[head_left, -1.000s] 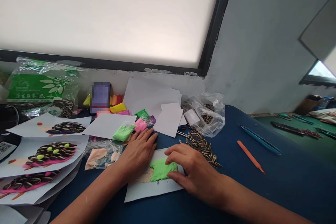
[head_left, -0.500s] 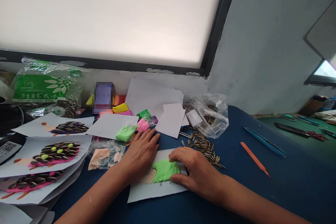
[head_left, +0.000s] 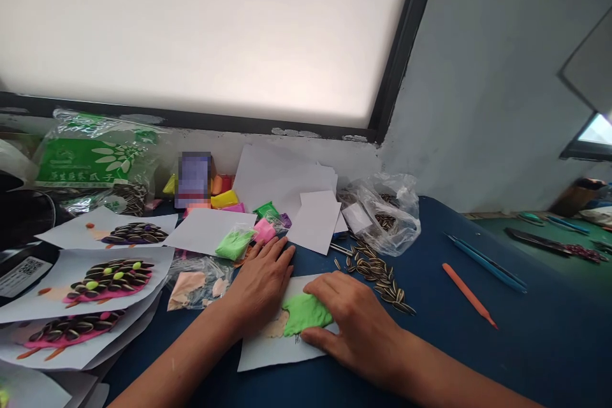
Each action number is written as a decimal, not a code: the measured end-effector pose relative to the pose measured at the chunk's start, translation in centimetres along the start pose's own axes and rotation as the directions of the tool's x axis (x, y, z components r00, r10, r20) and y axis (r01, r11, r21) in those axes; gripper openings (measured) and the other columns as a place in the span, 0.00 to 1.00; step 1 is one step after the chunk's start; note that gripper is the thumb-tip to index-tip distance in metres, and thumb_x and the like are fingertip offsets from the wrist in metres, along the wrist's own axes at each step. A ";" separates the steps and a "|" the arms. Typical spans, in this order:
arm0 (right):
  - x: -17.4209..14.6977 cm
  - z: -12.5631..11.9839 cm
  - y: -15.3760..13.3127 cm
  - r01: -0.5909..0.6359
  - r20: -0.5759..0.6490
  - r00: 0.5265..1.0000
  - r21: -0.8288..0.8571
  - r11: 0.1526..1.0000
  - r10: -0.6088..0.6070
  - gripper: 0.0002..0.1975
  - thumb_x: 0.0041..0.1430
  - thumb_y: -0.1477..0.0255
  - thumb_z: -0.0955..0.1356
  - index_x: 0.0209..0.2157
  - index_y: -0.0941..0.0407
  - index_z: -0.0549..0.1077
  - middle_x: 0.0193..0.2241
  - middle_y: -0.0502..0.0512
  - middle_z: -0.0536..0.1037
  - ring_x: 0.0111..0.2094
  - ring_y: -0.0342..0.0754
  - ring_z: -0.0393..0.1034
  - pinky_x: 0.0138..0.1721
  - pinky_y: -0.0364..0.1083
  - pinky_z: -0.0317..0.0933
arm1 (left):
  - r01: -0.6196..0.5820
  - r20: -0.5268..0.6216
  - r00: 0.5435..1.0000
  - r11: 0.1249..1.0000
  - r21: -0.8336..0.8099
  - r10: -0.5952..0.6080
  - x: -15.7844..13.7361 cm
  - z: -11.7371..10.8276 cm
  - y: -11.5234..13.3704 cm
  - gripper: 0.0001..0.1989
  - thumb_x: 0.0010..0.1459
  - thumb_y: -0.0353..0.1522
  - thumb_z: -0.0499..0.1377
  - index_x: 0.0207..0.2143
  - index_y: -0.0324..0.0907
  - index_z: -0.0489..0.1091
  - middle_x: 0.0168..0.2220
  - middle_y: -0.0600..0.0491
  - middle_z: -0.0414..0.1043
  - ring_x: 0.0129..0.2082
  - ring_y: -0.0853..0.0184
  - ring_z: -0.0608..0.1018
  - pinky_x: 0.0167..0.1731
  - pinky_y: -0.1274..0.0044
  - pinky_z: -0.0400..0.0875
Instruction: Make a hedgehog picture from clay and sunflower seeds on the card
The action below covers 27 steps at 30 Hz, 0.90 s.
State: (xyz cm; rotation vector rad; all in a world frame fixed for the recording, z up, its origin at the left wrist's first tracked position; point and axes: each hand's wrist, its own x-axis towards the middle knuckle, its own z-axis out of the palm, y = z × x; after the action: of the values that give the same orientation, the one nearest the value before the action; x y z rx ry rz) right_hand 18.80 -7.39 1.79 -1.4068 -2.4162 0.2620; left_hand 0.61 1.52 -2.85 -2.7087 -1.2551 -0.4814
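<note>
Two hands worked a green clay patch (head_left: 306, 313) on a white sheet (head_left: 268, 357)

The blue desk (head_left: 430, 293) carried everything, with a green-printed sunflower seed bag (head_left: 81, 162) at the far left and seed-covered hedgehog pictures (head_left: 33, 309) spread in front of it. The left hand (head_left: 261, 280) lay flat, fingers extended and gripping nothing, partly over the left of the sheet, so it seemed to steady it. The right hand (head_left: 351, 312) arched over the right of the sheet, thumb and fingers parted at opposite edges of the green clay patch; whether they pressed or only rested there, I could not tell. That patch lay on the sheet between the hands, a smaller beige clay patch (head_left: 276, 325) touching its left edge. Loose sunflower seeds (head_left: 380, 274) lay beyond the right hand. The step in hand looked like shaping the green outline; the next move called for light pressure along its rim, with the sheet kept steady
</note>
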 end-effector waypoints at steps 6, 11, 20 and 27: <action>0.1 0.1 0.0 -0.023 0.002 1.000 -0.017 1.000 0.023 0.17 0.56 0.67 0.72 0.46 0.57 0.71 0.41 0.57 0.75 0.42 0.53 0.68 0.47 0.51 0.61 | -0.003 -0.041 0.999 1.000 -0.019 0.002 0.0 0.1 0.0 0.20 0.66 0.30 0.46 0.58 0.40 0.65 0.61 0.42 0.64 0.60 0.52 0.66 0.58 0.56 0.58; 0.0 -0.4 0.0 -0.025 0.028 0.999 0.026 0.999 0.024 0.19 0.56 0.66 0.72 0.47 0.57 0.71 0.42 0.57 0.76 0.43 0.54 0.69 0.51 0.52 0.60 | 0.000 -0.038 0.999 0.999 -0.044 -0.001 0.0 0.2 -0.1 0.20 0.66 0.31 0.47 0.57 0.39 0.66 0.61 0.41 0.64 0.60 0.51 0.66 0.58 0.55 0.58; -0.1 -1.6 0.4 -0.018 0.109 0.994 0.082 0.996 0.009 0.23 0.55 0.68 0.73 0.51 0.59 0.71 0.47 0.60 0.76 0.48 0.55 0.69 0.51 0.51 0.61 | 0.054 0.008 0.999 0.992 -0.114 -0.053 0.0 -0.1 -0.2 0.21 0.66 0.32 0.48 0.58 0.39 0.64 0.62 0.42 0.63 0.61 0.52 0.66 0.59 0.55 0.57; 0.2 -2.2 0.7 -0.021 0.141 0.990 0.087 0.996 0.009 0.23 0.54 0.71 0.74 0.51 0.61 0.72 0.46 0.61 0.77 0.47 0.55 0.70 0.52 0.51 0.61 | 0.068 -0.019 0.997 0.958 -0.277 -0.076 0.0 0.2 -1.1 0.19 0.63 0.33 0.51 0.55 0.42 0.68 0.61 0.44 0.65 0.61 0.53 0.66 0.59 0.55 0.59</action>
State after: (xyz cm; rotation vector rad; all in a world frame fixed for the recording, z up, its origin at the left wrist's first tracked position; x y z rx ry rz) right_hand 20.09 -6.85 3.64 -1.4119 -2.4727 0.4805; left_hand -0.22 2.28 -3.04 -2.8728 -1.3764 -0.7557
